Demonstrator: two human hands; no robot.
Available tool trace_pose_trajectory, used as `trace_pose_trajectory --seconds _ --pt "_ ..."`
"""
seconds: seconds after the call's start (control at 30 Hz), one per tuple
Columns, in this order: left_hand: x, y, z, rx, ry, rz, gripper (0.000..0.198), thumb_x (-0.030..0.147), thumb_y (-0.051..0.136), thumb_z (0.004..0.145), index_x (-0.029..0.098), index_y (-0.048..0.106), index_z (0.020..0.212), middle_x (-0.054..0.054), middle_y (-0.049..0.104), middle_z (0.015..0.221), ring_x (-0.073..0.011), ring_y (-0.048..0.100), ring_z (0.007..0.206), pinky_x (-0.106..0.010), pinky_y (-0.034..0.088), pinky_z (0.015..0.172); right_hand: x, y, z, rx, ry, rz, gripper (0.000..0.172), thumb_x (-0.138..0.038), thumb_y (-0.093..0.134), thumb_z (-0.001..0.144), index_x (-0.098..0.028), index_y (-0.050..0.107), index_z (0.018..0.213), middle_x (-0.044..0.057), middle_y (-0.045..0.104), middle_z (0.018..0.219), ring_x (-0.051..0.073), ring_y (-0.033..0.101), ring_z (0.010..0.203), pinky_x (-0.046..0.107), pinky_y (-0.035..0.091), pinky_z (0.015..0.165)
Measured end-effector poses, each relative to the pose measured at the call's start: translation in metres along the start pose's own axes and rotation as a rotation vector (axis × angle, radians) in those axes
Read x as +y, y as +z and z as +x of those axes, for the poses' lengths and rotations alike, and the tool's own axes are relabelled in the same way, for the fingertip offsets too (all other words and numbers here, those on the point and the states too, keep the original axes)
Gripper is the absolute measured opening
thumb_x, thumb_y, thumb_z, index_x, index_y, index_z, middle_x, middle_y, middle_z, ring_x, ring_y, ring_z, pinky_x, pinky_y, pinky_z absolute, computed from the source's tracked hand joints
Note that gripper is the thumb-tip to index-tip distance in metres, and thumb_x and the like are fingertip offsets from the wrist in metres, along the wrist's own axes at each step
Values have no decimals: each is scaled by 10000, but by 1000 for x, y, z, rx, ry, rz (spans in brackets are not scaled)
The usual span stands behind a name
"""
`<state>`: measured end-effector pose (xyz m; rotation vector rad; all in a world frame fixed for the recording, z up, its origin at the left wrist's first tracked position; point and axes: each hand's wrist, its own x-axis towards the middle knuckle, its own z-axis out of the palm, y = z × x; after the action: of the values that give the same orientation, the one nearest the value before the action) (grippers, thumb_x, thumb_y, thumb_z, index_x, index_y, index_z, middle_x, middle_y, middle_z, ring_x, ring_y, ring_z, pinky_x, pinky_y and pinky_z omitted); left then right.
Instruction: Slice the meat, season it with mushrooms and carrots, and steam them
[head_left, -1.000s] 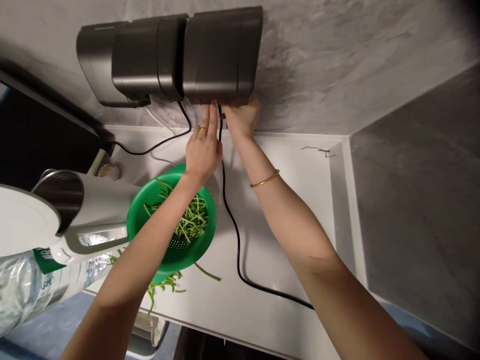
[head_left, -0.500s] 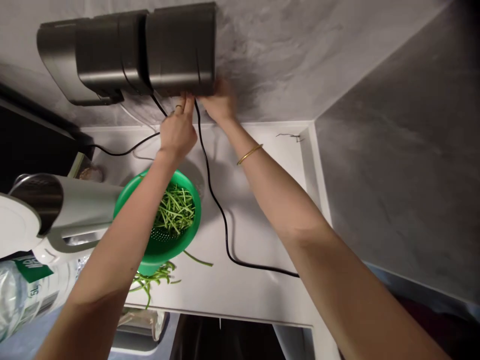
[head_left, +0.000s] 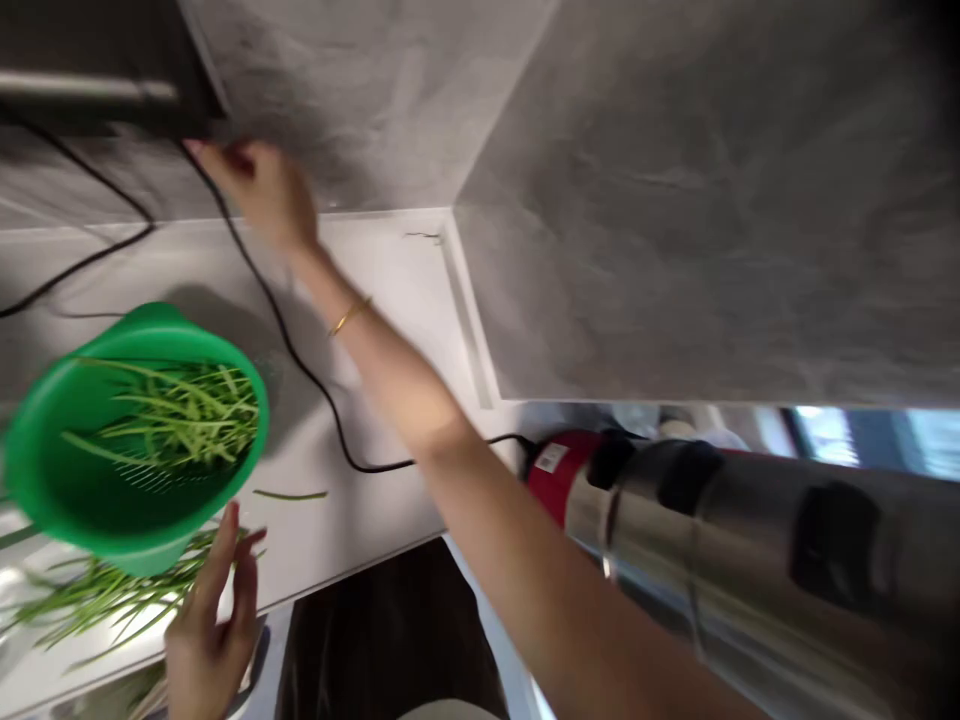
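Note:
My right hand (head_left: 270, 195), with a gold bangle on its wrist, reaches up below the dark box (head_left: 90, 85) on the wall. Its fingertips are beside the upper end of a black power cord (head_left: 281, 315); blur hides whether they grip it. Lower down, my left hand (head_left: 214, 620) is open, its fingers apart and empty. It is close to the near rim of a green colander (head_left: 75, 535) holding cut green stems (head_left: 187, 415). More long green stems (head_left: 105, 605) lie beneath and in front of the colander, near my left hand.
A red and silver appliance (head_left: 652, 500) stands to the right, where the cord leads. A single stem (head_left: 291, 495) lies on the white counter (head_left: 382, 400). Grey walls (head_left: 675, 200) meet at the back corner. Another black cord (head_left: 82, 262) runs along the left.
The view has swung right, bringing the red and silver appliance in. My left hand has come down from the box to beside the colander. My right hand is still below the box.

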<state>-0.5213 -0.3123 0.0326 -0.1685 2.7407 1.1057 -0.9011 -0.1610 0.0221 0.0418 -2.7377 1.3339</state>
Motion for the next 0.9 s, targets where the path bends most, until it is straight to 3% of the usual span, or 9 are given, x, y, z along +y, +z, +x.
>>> trace_pose_trajectory --seconds 0.07,0.17,0.27,0.37,0.43,0.53,0.73,0.9 --pt "-14 8 -35 -56 -21 11 569 263 458 889 347 349 1441 -47 730 974 -208 711 700 -220 442 322 8 12 -69 93 18 118 281 -447 473 916 -234 480 732 -125 536 669 30 555 707 89 419 650" --pt "-24 19 -61 -158 159 -79 547 218 454 891 358 395 1417 -45 729 989 -219 718 767 -280 581 515 14 16 -199 -23 234 451 187 -467 521 881 -281 538 867 -118 635 747 76 603 682 154 472 616" --pt "-26 26 -60 -260 351 -157 536 199 465 890 340 422 1405 -64 674 1170 -221 703 900 -318 604 737 15 1 -329 -127 466 455 244 -489 534 858 -252 593 862 -36 663 753 118 593 628 216 464 564" --pt "-27 29 -50 -359 442 -195 494 206 462 897 317 462 1378 -69 656 1204 -224 676 992 -337 585 822 15 -25 -431 -267 595 355 242 -438 509 874 -245 642 812 -17 650 707 134 586 614 236 454 564" --pt "-26 32 -47 -430 480 -220 463 209 455 901 301 491 1353 -67 662 1191 -220 666 1014 -342 580 841 16 -45 -479 -325 642 291 234 -407 495 878 -251 666 847 -16 648 701 141 588 607 243 460 568" --pt "-20 40 -56 -532 563 -245 423 215 451 900 291 535 1307 -59 668 1178 -212 670 1002 -333 584 829 22 -75 -535 -256 696 177 230 -358 484 874 -259 689 908 10 684 837 160 621 689 260 484 631" --pt "8 58 -99 -727 732 -215 370 253 449 904 283 599 1240 -64 679 1160 -211 666 1018 -325 575 856 49 -124 -643 185 930 212 245 -350 456 870 -253 682 864 37 698 821 216 654 725 334 514 677" --pt "24 91 -151 -858 786 -194 355 310 441 914 245 619 1215 -92 665 1187 -224 653 1050 -361 551 907 75 -172 -731 522 914 241 306 -397 458 866 -180 670 830 77 700 805 221 659 760 336 519 700"
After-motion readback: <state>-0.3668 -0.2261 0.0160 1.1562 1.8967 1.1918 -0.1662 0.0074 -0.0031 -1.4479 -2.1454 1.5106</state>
